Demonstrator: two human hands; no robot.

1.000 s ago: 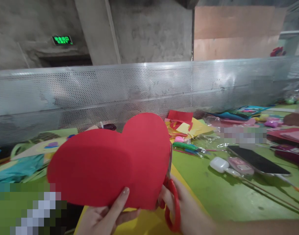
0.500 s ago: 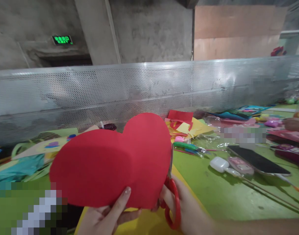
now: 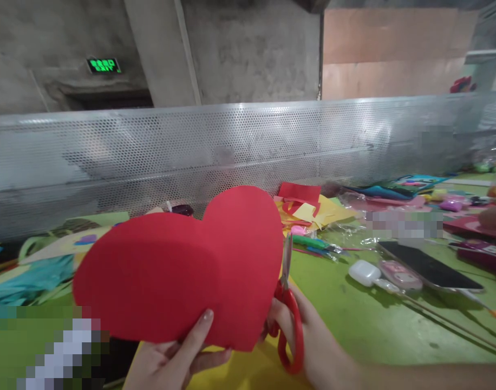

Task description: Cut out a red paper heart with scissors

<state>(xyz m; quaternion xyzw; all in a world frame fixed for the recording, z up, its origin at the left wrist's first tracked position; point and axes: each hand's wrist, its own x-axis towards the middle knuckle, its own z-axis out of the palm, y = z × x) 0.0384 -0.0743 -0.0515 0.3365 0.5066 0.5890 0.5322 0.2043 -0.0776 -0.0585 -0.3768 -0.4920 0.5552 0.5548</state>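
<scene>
Heart cut-out (image 3: 183, 271), red, one: held up above a yellow sheet (image 3: 248, 371) at a green tabletop (image 3: 361, 336). Left hand (image 3: 173, 355): thumb in front, fingers behind, pinching the lower edge. Right hand (image 3: 307, 327): curled about red-handled scissors (image 3: 298, 325), blades upward just beside the heart's right edge; whether its fingertips touch the heart, cannot tell. Tabletop, right: white earbud case (image 3: 365, 272), black smartphone (image 3: 430, 265).
</scene>
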